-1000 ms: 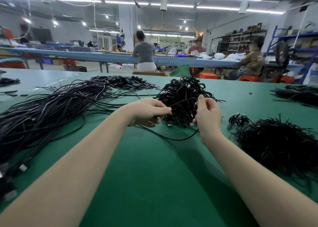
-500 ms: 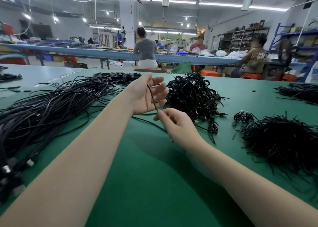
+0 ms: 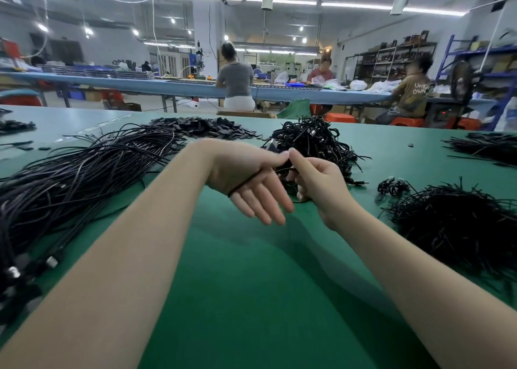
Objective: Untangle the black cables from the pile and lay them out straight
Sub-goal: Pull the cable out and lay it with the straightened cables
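Thin, limp, light cable [image 3: 246,182] lies across my flat-fingered left hand [image 3: 246,184]; my right hand [image 3: 316,184] pinches it alongside; best gripped near its stiff plug.

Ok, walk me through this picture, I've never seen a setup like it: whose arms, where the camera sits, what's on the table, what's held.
No machine here: a person works with bare hands, and the camera sits on their head, looking forward and down. The left hand has straight fingers with one black cable looped across them, its thumb meeting the right hand, which pinches the same cable. On the green table lie a tangled pile behind the hands, a sheaf of long cables on the left, a bristly heap on the right and small flat black pieces farther back. Other workers sit at a far bench.
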The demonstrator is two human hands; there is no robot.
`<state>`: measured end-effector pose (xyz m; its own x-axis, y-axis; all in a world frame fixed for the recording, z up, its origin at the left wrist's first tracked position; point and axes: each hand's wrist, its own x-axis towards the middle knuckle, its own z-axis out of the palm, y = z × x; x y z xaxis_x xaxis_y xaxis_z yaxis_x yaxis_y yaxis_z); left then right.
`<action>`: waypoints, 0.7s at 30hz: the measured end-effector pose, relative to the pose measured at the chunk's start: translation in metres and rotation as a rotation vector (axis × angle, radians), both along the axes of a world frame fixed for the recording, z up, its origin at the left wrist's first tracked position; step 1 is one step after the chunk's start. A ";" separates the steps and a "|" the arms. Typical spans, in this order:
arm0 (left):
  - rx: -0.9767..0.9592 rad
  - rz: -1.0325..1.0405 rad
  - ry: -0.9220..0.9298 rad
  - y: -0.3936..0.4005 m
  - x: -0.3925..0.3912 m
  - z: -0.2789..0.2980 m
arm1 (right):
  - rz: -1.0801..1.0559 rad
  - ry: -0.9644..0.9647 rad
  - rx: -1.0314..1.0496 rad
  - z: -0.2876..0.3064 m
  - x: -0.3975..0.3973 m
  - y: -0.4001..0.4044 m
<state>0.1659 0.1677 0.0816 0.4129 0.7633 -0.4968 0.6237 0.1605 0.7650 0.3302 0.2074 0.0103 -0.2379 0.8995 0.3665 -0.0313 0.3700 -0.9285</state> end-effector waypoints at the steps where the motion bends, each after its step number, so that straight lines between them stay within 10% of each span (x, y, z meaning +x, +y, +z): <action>1: 0.019 0.061 0.018 0.004 0.006 -0.006 | 0.011 0.000 0.013 0.002 -0.002 -0.002; 7: 0.415 0.737 -0.769 0.028 -0.011 -0.009 | 0.455 -0.083 -0.098 -0.003 -0.014 -0.016; 10: 0.410 0.592 -1.164 0.018 -0.030 0.008 | 0.612 -0.257 -0.244 -0.016 -0.015 -0.016; 13: 0.290 0.215 -1.291 0.000 -0.042 0.023 | 0.316 -0.322 -0.210 -0.016 -0.010 -0.007; 17: 0.197 -0.096 -0.702 -0.010 -0.031 0.024 | -0.052 -0.214 -0.012 0.001 0.007 0.002; 21: 0.062 0.044 -0.079 0.003 0.002 0.002 | -0.083 -0.021 0.055 0.021 0.005 -0.001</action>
<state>0.1676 0.1706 0.0840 0.4146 0.8095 -0.4158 0.5548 0.1373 0.8206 0.3354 0.2065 0.0316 -0.1717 0.8949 0.4120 0.0205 0.4214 -0.9066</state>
